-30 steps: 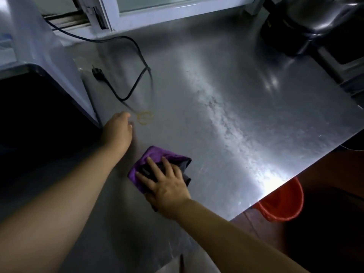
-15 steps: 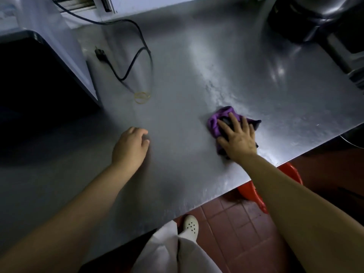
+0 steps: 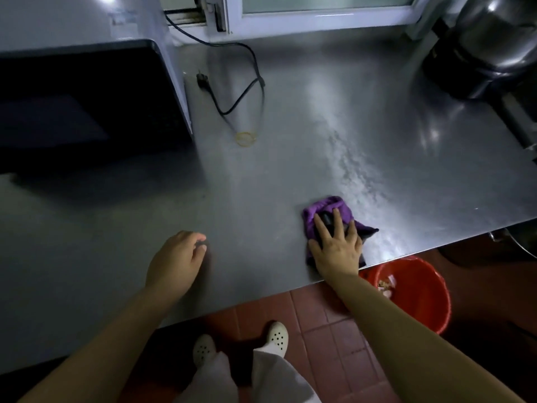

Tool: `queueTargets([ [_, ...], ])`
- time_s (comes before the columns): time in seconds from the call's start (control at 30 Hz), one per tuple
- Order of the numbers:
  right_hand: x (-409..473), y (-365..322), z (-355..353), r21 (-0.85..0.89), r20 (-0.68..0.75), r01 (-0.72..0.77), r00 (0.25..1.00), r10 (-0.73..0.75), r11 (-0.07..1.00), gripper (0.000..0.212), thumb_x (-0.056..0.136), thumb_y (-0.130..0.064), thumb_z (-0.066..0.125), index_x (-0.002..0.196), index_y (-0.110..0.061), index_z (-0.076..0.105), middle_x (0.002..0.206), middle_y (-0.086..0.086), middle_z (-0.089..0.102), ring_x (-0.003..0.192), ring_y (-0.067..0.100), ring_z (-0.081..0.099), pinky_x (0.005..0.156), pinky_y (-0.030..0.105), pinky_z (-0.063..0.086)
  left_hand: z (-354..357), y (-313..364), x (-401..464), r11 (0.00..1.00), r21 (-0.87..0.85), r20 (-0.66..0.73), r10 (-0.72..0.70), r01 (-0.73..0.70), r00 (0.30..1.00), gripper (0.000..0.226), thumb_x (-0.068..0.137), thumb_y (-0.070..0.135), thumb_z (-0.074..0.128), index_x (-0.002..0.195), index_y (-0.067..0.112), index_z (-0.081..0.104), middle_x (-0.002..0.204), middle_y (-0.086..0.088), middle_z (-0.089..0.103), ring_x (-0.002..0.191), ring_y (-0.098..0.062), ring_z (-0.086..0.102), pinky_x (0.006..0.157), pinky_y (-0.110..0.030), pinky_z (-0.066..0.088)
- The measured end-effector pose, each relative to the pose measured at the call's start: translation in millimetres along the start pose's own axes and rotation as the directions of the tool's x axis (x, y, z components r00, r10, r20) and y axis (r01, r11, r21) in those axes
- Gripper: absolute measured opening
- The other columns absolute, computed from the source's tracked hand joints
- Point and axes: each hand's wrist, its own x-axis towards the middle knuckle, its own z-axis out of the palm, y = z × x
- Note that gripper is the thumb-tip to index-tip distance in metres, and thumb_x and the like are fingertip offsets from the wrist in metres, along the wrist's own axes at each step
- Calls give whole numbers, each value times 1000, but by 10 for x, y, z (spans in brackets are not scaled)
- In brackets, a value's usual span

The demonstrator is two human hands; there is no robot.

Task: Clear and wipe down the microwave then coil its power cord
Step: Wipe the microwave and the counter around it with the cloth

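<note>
No text, label, brand or number can be read anywhere; the white microwave casing [image 3: 136, 17] bears only a blurred mark.

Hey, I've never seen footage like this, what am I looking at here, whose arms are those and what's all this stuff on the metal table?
There is no machine. A camera worn on a person's head looks down at their own arms. The right hand presses flat on a purple cloth near the front edge of a steel counter. The left hand rests on the counter, loosely curled, holding nothing. At the far left stands the microwave; its black power cord lies loose and unplugged beside it, with a rubber band nearby. A red bucket stands on the tiled floor below.
</note>
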Motion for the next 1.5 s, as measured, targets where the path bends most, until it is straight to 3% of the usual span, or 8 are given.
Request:
queueTargets([
  [0.23,-438,-1313,382,-30,74,297,953,-295,954,57,92,-48,40,145,-48,16,160,-2,-3,143,40,-3,113,53,5,-223,-545,-179,1000,-31,-17,2,-3,1000,22,90,18,55,110,12,63,112,-6,63,103,-25,57,80,-33,42],
  [0.4,-867,-2224,644,-27,206,553,818,-537,833,54,96,-49,35,145,-46,14,159,-2,-12,142,41,-13,113,55,-6,-390,-949,-304,1000,-30,-26,-4,3,1000,23,91,17,53,111,9,62,111,-9,62,102,-27,57,80,-35,42],
  [0.57,-1088,-2169,655,-60,237,660,738,-632,749,53,96,-44,36,144,-48,14,159,-7,-8,144,34,-12,115,50,-5,-506,-984,-236,999,-18,-21,42,-42,999,23,89,14,54,110,8,62,112,-11,62,101,-30,58,80,-37,44],
  [0.77,-1083,-1517,458,-65,142,508,857,-496,859,52,94,-43,41,143,-46,25,159,-6,5,145,33,3,116,46,6,-492,-720,-157,991,-58,39,126,-124,991,24,91,18,51,112,11,60,116,-7,59,105,-25,57,82,-35,45],
  [0.9,-932,-1001,321,-98,135,300,949,-286,949,54,96,-47,38,145,-48,15,159,-8,-5,145,32,-2,116,46,4,-416,-559,-115,982,-84,83,175,-168,981,22,92,18,51,111,14,61,116,-3,59,106,-21,56,82,-35,46],
  [1.1,-499,-576,171,-88,116,102,989,-92,991,53,96,-51,32,144,-50,9,159,-8,-8,145,32,-5,115,46,4,-301,-348,29,981,-89,112,182,-172,977,22,91,19,51,110,16,61,115,-1,58,105,-20,57,83,-34,46],
  [1.3,298,-349,-45,-113,119,75,991,-61,991,53,96,-54,28,143,-53,5,158,-10,-11,144,31,-8,115,45,4,-193,-94,401,984,-73,85,167,-161,982,21,91,19,53,108,15,63,112,-3,60,104,-22,57,83,-32,45],
  [1.5,1308,-213,-381,-134,126,197,975,-180,971,55,95,-55,31,143,-52,6,159,-9,-9,144,33,-4,115,48,5,11,344,952,995,-42,57,90,-88,994,19,91,20,51,105,15,62,109,-4,60,101,-23,55,83,-31,43],
])
